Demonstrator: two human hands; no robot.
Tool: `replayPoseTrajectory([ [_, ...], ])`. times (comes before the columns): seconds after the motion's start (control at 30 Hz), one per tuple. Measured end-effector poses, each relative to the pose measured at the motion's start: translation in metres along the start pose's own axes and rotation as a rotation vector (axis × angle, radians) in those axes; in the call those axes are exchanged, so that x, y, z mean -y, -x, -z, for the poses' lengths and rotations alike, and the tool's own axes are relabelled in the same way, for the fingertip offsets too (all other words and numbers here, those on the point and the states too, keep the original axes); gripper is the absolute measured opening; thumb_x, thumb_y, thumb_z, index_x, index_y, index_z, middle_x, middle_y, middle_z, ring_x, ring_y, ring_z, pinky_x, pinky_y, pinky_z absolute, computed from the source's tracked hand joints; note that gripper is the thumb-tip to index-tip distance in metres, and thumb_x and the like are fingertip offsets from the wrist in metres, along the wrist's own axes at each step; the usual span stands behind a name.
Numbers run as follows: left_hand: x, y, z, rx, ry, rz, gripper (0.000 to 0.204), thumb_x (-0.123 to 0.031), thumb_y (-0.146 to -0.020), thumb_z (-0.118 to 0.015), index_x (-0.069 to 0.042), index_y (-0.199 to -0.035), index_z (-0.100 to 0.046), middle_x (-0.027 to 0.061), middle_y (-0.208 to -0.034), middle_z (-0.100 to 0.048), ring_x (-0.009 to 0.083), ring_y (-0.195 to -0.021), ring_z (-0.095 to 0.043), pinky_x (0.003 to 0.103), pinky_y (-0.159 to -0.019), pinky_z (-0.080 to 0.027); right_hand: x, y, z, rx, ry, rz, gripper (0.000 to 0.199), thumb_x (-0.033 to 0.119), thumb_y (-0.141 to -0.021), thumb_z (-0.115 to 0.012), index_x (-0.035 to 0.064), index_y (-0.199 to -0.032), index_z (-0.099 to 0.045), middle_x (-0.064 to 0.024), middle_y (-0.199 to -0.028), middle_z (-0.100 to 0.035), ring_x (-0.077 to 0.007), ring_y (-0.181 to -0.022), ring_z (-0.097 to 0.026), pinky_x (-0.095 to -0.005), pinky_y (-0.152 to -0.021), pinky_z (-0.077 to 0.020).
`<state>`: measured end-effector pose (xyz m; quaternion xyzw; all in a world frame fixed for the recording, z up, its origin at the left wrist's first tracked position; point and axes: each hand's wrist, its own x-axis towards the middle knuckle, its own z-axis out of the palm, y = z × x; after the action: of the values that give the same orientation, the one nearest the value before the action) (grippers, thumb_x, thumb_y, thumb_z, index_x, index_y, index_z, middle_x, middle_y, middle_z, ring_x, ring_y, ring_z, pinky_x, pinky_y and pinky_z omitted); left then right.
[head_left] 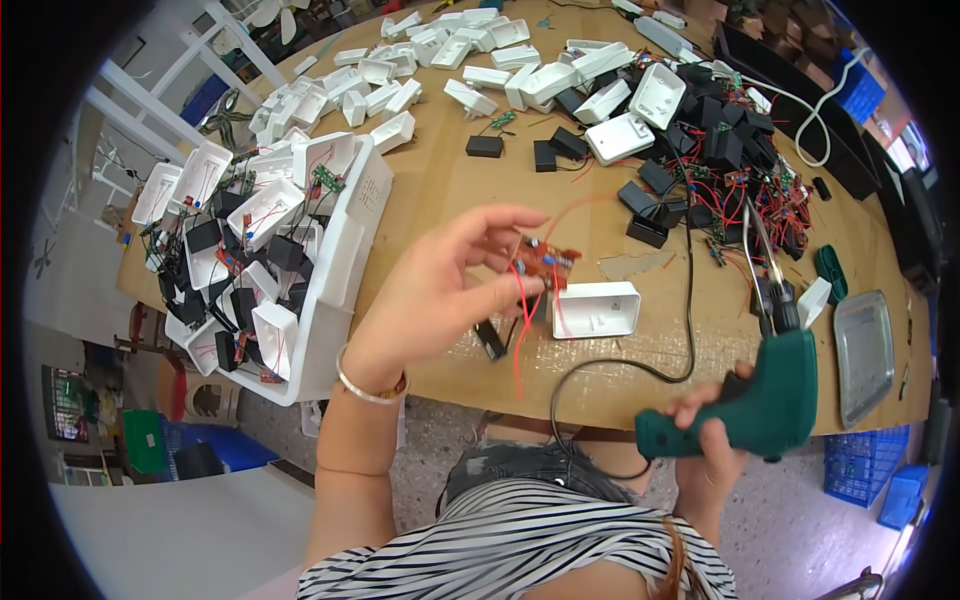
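Note:
My left hand [430, 295] holds a small brown circuit board [548, 262] between thumb and fingers, above the table. Red wires hang from the board, and a black piece [490, 340] shows below the hand. Just under the board an open white plastic case [610, 312] lies on the table. My right hand [712, 440] is closed round the grip of a green soldering gun [785, 385]. Its metal tip points away from me, toward the heap of wired parts, well apart from the board. A black cord [625, 365] runs across the table to the gun's grip.
At the left stands a white bin [345, 225] full of cases, boards and black blocks. White cases [370, 70] are heaped at the back. Black blocks and red wires [740, 160] pile up at the right, near a metal tray [863, 355] and a dark green container [830, 273].

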<state>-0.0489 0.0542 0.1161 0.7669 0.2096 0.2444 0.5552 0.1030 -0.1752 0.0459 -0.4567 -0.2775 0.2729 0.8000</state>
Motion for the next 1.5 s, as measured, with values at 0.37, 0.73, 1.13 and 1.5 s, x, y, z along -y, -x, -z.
replayPoseTrajectory([
  [0.37,-0.024,0.032,-0.023,0.228,0.112,0.068,0.040,-0.001,-0.078,-0.060,-0.007,-0.117,-0.057,0.0030,-0.079,-0.055,0.0088,-0.073,-0.053,0.022,-0.064,-0.045,0.009,-0.025,-0.069,0.137,-0.007,-0.321,0.051,0.000,-0.074,-0.064,-0.0007,-0.119,-0.040,-0.0119,-0.097,-0.058,-0.0162,-0.081,-0.058,-0.0274,-0.070,-0.0483],
  [0.73,-0.038,0.040,-0.030,0.163,0.351,0.360,0.017,-0.005,-0.082,-0.059,0.003,-0.097,-0.057,0.0014,-0.070,-0.057,0.0031,-0.053,-0.052,0.015,-0.044,-0.041,0.018,-0.018,-0.063,-0.161,0.363,-0.017,0.048,-0.009,-0.072,-0.058,-0.0032,-0.116,-0.043,-0.0069,-0.087,-0.056,-0.0120,-0.070,-0.053,-0.0244,-0.069,-0.0452],
  [1.13,0.009,0.031,0.006,-0.176,0.103,0.198,0.017,-0.004,-0.085,-0.052,0.002,-0.101,-0.056,0.0083,-0.100,-0.053,0.0100,-0.079,-0.060,0.019,-0.057,-0.052,0.050,-0.104,0.001,-0.414,0.584,0.283,0.039,0.003,-0.078,-0.064,-0.0025,-0.113,-0.049,-0.0078,-0.091,-0.058,-0.0117,-0.070,-0.056,-0.0234,-0.064,-0.0439],
  [1.5,0.045,0.022,-0.013,-0.168,-0.441,0.003,0.015,-0.005,-0.081,-0.059,-0.001,-0.095,-0.063,0.0053,-0.084,-0.059,0.0109,-0.066,-0.059,0.021,-0.055,-0.046,0.027,-0.024,-0.002,-0.238,0.391,0.292,0.043,0.007,-0.082,-0.055,-0.0047,-0.121,-0.042,-0.0183,-0.112,-0.053,-0.0153,-0.074,-0.057,-0.0261,-0.068,-0.0465],
])
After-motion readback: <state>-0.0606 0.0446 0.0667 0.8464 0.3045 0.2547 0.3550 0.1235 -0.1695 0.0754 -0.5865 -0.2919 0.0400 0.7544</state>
